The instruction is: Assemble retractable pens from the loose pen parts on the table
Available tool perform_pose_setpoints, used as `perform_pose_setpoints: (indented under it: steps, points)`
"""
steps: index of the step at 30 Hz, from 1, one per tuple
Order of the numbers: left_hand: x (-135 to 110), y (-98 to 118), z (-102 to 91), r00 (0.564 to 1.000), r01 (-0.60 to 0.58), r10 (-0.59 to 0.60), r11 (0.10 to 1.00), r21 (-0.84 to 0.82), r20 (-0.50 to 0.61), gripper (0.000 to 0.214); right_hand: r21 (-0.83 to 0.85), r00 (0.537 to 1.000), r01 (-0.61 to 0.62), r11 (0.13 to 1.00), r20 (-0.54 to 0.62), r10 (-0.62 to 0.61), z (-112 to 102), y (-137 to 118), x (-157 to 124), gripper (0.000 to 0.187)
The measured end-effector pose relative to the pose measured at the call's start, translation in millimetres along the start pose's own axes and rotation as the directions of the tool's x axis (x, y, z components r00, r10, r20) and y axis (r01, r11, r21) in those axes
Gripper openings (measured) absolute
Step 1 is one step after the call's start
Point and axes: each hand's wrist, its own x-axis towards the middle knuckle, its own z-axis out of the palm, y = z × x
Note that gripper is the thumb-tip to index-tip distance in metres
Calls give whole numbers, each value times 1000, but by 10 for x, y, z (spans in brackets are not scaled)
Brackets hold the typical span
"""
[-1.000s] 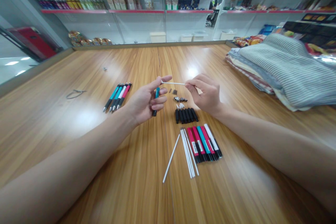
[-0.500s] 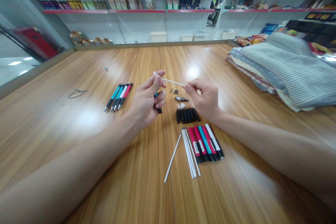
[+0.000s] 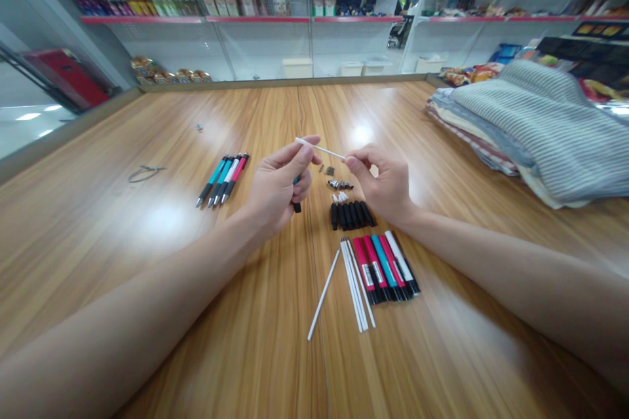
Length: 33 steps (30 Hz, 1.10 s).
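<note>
A thin white pen refill stretches between my two hands above the table. My right hand pinches its right end between thumb and forefinger. At the other end, the thumb and fingers of my left hand are closed around a thicker white tip. Curled in that hand's lower fingers is a pen barrel, teal and black, mostly hidden. Below my hands lie black grips, small white pieces, metal tips, more white refills and a row of coloured barrels.
Several whole pens lie to the left, near a looped grey cord. Folded striped cloths are piled at the right. Stocked shelves stand behind the wooden table.
My left hand has shifted slightly right, towards my right hand, and its fingertips now sit a little farther along the refill, baring more of the white tip. My right hand has barely moved.
</note>
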Motion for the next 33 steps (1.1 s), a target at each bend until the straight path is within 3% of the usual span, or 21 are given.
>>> perform_pose_setpoints:
  steps: [5, 11, 25, 28, 33]
  points:
    - [64, 31, -99, 997, -59, 51, 986, 159, 56, 55, 3, 1000, -18, 1000, 12, 18, -23, 68, 25, 22]
    - [178, -34, -302, 980, -193, 165, 923, 332, 111, 57, -68, 994, 99, 993, 51, -96, -77, 232, 70, 20]
    - [92, 10, -246, 973, -229, 158, 688, 689, 165, 59, -151, 962, 245, 958, 157, -222, -98, 302, 106, 20]
    - [98, 0, -276, 960, -279, 168, 552, 786, 223, 59, -180, 949, 293, 939, 175, -262, -110, 321, 112, 19]
    - [82, -31, -308, 928, -366, 119, 115, 923, 353, 55, -285, 920, 380, 880, 210, -330, -150, 303, 126, 18]
